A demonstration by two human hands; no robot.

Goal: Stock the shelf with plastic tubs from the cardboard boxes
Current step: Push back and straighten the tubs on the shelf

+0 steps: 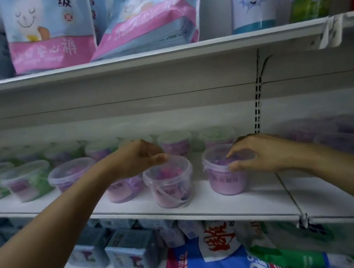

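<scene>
My right grip (259, 154) is half closed over the right tub (226, 182), with the thumb on the near edge of the lid and the fingertips (228, 155) curved onto its top. My left grip (138, 157) hangs curled over the back rim of the front tub (169, 186). Blur hides whether it pinches the lid or only touches it. These 2 tubs stand upright on the shelf (212, 205), near its front edge, ahead of a back row (174, 144). They are small round pails of thin clear plastic with snap lids, pink labels and a slim bail handle (169, 196). I judge them light, smooth and a bit slippery, with walls that would flex under a squeeze. The stiff lid rim, spanned from above, looks like the place to hold.
</scene>
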